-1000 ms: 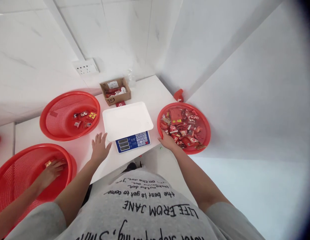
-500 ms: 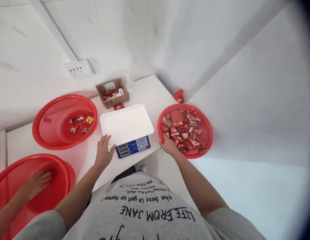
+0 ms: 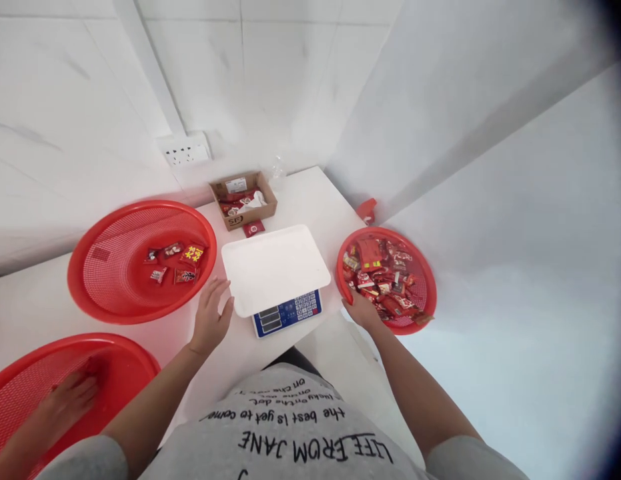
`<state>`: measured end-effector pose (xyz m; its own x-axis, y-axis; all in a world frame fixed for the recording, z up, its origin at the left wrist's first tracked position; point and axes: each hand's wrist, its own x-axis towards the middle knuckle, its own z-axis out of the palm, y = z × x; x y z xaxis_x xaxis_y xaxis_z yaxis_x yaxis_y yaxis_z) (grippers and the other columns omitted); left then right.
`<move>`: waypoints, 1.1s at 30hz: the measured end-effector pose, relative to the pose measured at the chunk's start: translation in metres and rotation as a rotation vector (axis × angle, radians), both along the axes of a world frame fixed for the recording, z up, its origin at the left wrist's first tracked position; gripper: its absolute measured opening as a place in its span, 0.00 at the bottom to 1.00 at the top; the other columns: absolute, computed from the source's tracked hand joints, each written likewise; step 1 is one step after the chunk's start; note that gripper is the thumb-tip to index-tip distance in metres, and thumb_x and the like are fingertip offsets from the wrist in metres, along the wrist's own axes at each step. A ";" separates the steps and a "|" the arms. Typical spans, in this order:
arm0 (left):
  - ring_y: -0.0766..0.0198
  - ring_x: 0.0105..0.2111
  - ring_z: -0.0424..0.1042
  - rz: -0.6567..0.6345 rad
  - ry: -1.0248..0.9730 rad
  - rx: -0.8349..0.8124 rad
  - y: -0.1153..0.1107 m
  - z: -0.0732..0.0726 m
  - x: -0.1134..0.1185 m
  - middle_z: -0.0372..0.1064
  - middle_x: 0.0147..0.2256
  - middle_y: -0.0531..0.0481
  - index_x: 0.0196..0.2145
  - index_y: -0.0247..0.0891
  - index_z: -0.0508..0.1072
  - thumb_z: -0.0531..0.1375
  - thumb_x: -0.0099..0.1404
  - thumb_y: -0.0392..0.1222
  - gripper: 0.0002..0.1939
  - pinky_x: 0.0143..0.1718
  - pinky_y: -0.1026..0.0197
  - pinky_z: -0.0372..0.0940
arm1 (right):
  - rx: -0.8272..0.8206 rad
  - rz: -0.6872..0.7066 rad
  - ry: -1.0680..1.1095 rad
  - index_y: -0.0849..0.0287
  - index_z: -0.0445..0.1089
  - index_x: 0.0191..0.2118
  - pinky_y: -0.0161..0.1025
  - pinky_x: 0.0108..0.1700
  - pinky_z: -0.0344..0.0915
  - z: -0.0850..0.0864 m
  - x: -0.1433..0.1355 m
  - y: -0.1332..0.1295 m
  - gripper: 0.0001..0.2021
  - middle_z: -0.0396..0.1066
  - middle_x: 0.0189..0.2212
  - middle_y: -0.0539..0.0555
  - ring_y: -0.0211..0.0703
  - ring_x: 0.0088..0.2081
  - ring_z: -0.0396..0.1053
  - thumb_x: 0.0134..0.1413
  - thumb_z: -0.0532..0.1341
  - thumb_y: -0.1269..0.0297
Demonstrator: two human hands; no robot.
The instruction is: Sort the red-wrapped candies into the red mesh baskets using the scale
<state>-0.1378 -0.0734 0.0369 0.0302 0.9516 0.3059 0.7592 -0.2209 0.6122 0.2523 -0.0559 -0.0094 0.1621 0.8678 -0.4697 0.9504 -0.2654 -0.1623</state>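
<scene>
Printed upside down in this view, across the grey shirt (image 3: 290, 427) at 6 o'clock: "LIFE FROM JANE", with "the best is yet to come", "lucky on the dot" and "on the dot" in smaller black script. On the small cardboard box (image 3: 231, 221), at 11 o'clock from the scale: black "SF" on the near side, a white label inside, text too small to read. Red wrappers and something white within; just in front, a red packet (image 3: 253, 228) with a pale round mark.

In the middle, on the white table (image 3: 30, 287), the scale (image 3: 277, 270): plain white tray, rounded corners, nothing on it; at its 6 o'clock, a blue panel with three dark displays, pale number keys and one red key.

At 3 o'clock from the scale, the filled basket (image 3: 343, 277): round, red, mesh-walled, heaped with glossy red packets, some with white lettering, too small to read. Right hand (image 3: 363, 312) closed around its rim at about 8 o'clock. Left hand (image 3: 211, 320) wide, fingers loosely spread, at the tray's 8 o'clock edge; contact impossible to tell.

At 9 o'clock, another red basket (image 3: 110, 267) with a few packets, one in large yellow Chinese characters. At 8 o'clock, a third basket (image 3: 125, 380), with a co-worker's hand (image 3: 75, 395) inside.
</scene>
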 end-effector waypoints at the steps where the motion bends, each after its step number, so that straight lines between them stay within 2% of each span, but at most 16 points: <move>1: 0.54 0.56 0.57 0.000 -0.003 0.009 0.000 -0.002 -0.002 0.63 0.50 0.41 0.51 0.38 0.62 0.49 0.64 0.43 0.18 0.56 0.47 0.55 | 0.002 -0.002 -0.010 0.62 0.49 0.61 0.44 0.47 0.61 -0.001 0.000 0.000 0.28 0.67 0.49 0.64 0.53 0.47 0.67 0.57 0.49 0.59; 6: 0.55 0.56 0.57 0.017 -0.018 0.085 -0.006 -0.007 -0.020 0.63 0.50 0.41 0.50 0.38 0.62 0.50 0.64 0.41 0.17 0.56 0.48 0.56 | -0.002 -0.021 -0.060 0.62 0.52 0.60 0.43 0.46 0.61 -0.002 -0.003 -0.001 0.26 0.68 0.48 0.63 0.52 0.46 0.68 0.57 0.49 0.60; 11: 0.56 0.55 0.58 0.062 -0.006 0.071 -0.016 -0.007 -0.046 0.63 0.49 0.42 0.50 0.40 0.62 0.50 0.64 0.40 0.16 0.55 0.48 0.56 | -0.028 -0.028 -0.105 0.62 0.57 0.56 0.43 0.44 0.61 0.000 -0.006 -0.001 0.23 0.70 0.43 0.64 0.51 0.43 0.69 0.58 0.47 0.60; 14: 0.56 0.54 0.59 0.060 -0.017 0.064 -0.017 -0.008 -0.048 0.64 0.49 0.42 0.49 0.39 0.63 0.50 0.64 0.40 0.16 0.55 0.48 0.57 | -0.040 -0.035 -0.111 0.62 0.59 0.55 0.43 0.44 0.61 0.005 -0.010 -0.001 0.22 0.70 0.43 0.64 0.52 0.43 0.69 0.58 0.47 0.59; 17: 0.56 0.53 0.60 0.013 -0.038 0.040 -0.014 -0.010 -0.034 0.64 0.48 0.42 0.49 0.39 0.64 0.50 0.64 0.41 0.15 0.55 0.49 0.56 | -0.052 -0.059 -0.109 0.62 0.59 0.55 0.44 0.44 0.61 0.010 -0.014 0.000 0.22 0.70 0.44 0.64 0.52 0.45 0.69 0.57 0.47 0.58; 22: 0.55 0.56 0.56 -0.082 -0.020 -0.088 -0.009 -0.014 0.008 0.61 0.52 0.41 0.51 0.39 0.63 0.50 0.64 0.43 0.17 0.55 0.48 0.56 | -0.035 -0.068 -0.071 0.60 0.53 0.60 0.44 0.45 0.61 0.015 -0.015 0.000 0.26 0.68 0.48 0.64 0.53 0.46 0.68 0.57 0.48 0.56; 26: 0.53 0.59 0.52 -0.131 0.017 -0.162 -0.007 -0.013 0.036 0.57 0.55 0.41 0.52 0.39 0.61 0.50 0.64 0.45 0.19 0.56 0.46 0.55 | -0.019 -0.055 -0.035 0.61 0.49 0.61 0.44 0.46 0.61 0.016 -0.011 -0.002 0.29 0.68 0.47 0.65 0.52 0.47 0.68 0.56 0.49 0.55; 33: 0.54 0.58 0.53 -0.093 0.063 -0.186 -0.014 -0.009 0.059 0.59 0.55 0.43 0.52 0.40 0.62 0.50 0.64 0.45 0.19 0.56 0.47 0.56 | -0.035 0.001 0.066 0.62 0.44 0.63 0.45 0.47 0.59 0.011 -0.003 -0.001 0.30 0.67 0.49 0.65 0.54 0.48 0.67 0.57 0.49 0.55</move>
